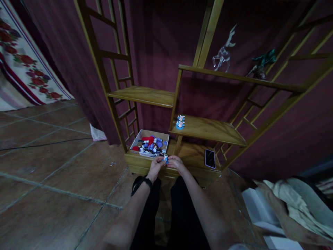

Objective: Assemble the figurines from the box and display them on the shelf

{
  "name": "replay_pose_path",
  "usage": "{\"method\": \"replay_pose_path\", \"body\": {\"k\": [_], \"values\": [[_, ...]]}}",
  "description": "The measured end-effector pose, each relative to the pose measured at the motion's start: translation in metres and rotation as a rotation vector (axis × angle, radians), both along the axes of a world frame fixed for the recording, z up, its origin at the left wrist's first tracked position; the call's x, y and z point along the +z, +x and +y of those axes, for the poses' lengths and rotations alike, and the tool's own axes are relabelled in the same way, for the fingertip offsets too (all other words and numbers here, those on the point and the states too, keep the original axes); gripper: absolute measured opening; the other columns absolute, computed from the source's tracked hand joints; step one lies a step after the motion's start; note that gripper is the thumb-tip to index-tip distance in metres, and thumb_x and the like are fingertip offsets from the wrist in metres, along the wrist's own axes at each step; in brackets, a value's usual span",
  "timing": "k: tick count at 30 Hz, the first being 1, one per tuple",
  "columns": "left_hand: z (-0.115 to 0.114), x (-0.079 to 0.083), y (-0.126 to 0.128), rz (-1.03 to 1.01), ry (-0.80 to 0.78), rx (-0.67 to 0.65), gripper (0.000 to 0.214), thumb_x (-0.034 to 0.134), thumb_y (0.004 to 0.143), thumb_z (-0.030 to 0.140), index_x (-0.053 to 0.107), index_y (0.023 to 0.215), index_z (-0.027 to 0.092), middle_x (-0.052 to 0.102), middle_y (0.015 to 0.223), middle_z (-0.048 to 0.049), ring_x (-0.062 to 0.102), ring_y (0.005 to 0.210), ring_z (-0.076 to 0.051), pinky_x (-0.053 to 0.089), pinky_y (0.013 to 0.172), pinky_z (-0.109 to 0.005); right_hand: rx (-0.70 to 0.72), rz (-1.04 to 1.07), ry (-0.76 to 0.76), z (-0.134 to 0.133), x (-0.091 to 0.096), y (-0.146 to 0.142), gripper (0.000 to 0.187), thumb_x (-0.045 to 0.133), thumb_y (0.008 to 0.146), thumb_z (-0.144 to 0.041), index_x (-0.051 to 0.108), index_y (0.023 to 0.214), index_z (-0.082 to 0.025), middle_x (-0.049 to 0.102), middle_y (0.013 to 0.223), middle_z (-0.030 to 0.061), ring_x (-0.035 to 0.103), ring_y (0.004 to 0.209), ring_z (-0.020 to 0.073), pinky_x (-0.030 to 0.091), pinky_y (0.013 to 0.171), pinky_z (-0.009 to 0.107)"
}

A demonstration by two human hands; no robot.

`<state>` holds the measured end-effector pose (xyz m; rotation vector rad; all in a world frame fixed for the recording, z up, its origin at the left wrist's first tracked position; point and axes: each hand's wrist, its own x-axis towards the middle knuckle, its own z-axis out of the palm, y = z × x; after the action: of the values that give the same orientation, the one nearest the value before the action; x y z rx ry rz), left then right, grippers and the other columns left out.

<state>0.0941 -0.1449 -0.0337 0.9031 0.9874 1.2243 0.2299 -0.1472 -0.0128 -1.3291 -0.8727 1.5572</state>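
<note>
Before wooden shelving (208, 130), a blue-and-white figurine (165, 158) in fingertip grip of left hand (155, 165) and right hand (176, 162)

No lettering, number, brand or sign can be read here. The shallow white cardboard box (142, 154) has small dark bluish marks along its front wall — too tiny and blurred to tell whether they are print (or just the toys showing over the edge). The flat rectangular phone with a pale lilac rim (210, 158) shows a dark screen, nothing legible on it. On the plain white box-like block (260, 208) at lower right, no words can be made out either — only dim, pale faces.
</note>
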Motion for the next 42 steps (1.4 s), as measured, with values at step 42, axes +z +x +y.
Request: {"method": "replay_pose_path", "body": {"k": [42], "values": [[0.005,-0.016,0.004,-0.201,-0.172,0.016,0.025,0.075,0.058,0.014,0.064,0.081,0.011,0.067,0.079,-0.0071,0.063,0.068,-0.013,0.052,0.061,-0.022,0.036,0.115,0.062,0.002,-0.012,0.002,0.015,0.062,0.072,-0.027,0.056,0.082,-0.017,0.063,0.072,0.0002,0.063,0.067,0.0139,0.052,0.076,0.036]]}}
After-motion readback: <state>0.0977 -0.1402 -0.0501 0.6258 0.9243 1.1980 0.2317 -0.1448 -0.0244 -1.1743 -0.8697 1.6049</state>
